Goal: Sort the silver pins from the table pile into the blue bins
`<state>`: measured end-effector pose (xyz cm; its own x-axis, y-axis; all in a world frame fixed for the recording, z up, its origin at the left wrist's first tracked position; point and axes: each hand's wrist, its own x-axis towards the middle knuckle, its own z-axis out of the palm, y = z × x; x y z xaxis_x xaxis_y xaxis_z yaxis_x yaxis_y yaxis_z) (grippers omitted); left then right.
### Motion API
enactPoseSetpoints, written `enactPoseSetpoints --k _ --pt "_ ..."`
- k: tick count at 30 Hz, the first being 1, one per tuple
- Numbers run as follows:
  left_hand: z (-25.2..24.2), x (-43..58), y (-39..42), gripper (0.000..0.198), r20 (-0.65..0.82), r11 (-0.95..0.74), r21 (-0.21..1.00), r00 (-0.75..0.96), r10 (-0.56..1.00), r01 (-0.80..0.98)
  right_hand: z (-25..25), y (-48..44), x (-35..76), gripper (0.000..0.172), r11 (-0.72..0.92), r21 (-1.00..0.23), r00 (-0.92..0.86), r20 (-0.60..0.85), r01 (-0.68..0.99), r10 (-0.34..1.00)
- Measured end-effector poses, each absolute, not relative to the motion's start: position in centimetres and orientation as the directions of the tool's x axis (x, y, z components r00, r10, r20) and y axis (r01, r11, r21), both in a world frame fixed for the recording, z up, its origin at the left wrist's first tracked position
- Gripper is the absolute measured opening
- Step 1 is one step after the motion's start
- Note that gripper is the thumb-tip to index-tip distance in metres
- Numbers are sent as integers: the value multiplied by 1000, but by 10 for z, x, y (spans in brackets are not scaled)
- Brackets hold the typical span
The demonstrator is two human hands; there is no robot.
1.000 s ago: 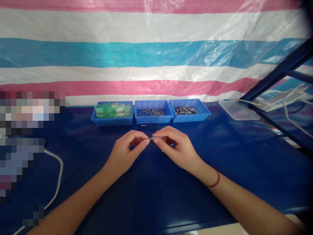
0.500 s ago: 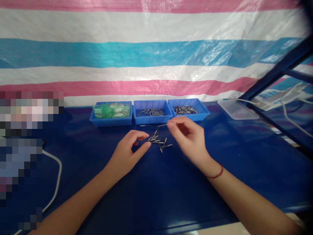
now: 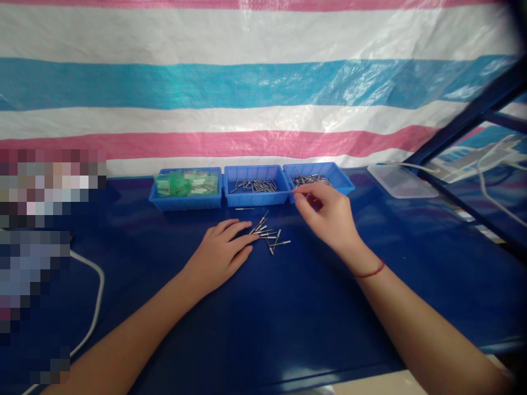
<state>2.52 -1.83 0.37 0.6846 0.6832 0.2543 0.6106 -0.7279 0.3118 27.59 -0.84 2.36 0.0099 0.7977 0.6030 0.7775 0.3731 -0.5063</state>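
Several silver blind rivets (image 3: 272, 237) lie in a loose pile on the blue tabletop (image 3: 263, 318). My left hand (image 3: 224, 247) rests flat with its fingers spread, the fingertips at the pile's left edge. My right hand (image 3: 325, 211) is raised to the right of the pile, thumb and forefinger pinched in front of the right blue bin (image 3: 343, 184). The blind rivet in that pinch is almost wholly hidden by the fingers. One single rivet (image 3: 245, 208) lies apart, just in front of the middle blue bin (image 3: 230, 198).
Both the middle and right bins contain rivets. Green and clear small plastic bags (image 3: 189, 184) fill the left blue bin (image 3: 185, 204). A clear plastic lid (image 3: 403, 182) lies at the back right, near a dark metal frame (image 3: 457, 123). A white cable (image 3: 99, 285) runs at left.
My right hand has moved up and right from the pile toward the right bin, still pinched. My left hand has flattened and its fingers have stretched out beside the rivets.
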Motion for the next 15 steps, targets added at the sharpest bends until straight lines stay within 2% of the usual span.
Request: enactPoseSetpoints --k 4,6,9,15 --pt "3 24 -17 23 276 -737 315 686 673 597 28 -17 266 15 538 -422 -385 397 729 833" --pt "3 24 -16 19 288 -728 331 671 683 600 28 -19 266 16 575 -401 -499 286 713 818" --pt "4 25 -16 14 287 -710 355 652 702 608 27 -19 266 16 579 -395 -538 221 713 813" --pt "6 29 -16 13 268 -697 329 644 716 637 26 -23 258 11 609 -398 -569 228 686 790"
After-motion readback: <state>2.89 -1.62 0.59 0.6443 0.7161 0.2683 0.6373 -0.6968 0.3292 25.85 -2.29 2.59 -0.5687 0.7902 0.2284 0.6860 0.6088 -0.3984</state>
